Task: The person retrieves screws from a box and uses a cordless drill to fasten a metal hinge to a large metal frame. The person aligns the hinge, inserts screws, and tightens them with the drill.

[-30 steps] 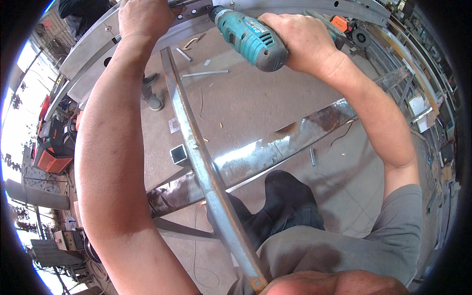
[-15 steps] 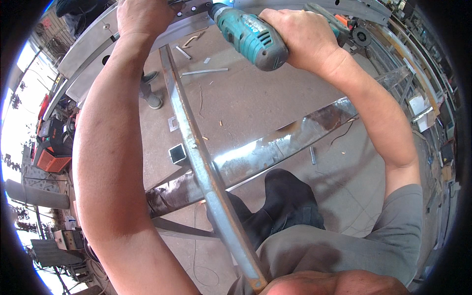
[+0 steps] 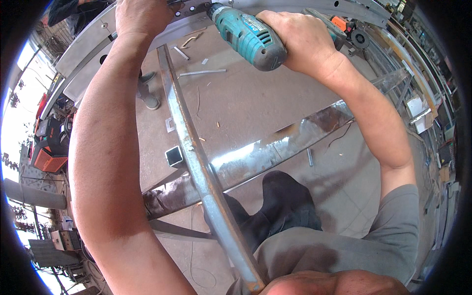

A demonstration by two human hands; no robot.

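Observation:
My right hand (image 3: 307, 42) is wrapped round the grip of a teal and black cordless drill (image 3: 253, 39). The drill's front end points up and left at a pale metal beam (image 3: 236, 11) with round holes, which runs across the top of the view. Further left on the same beam rests my left hand (image 3: 142, 17). Its fingers are mostly cut off by the upper edge, and a small dark thing shows beside them, too little to name. A rusty-edged steel bar (image 3: 189, 142) slopes from under the beam toward my body.
A wide steel beam (image 3: 275, 147) crosses below the bar, with an open square tube end (image 3: 173, 156) near it. Metal offcuts (image 3: 202, 72) lie on the floor. Another person's shoe (image 3: 151, 102) stands beyond my left forearm. An orange and black machine (image 3: 49, 147) sits at left.
The view has shifted slightly, moving the floor and beams a little left in it. The drill stays in my right hand, and both hands keep nearly the same places at the beam.

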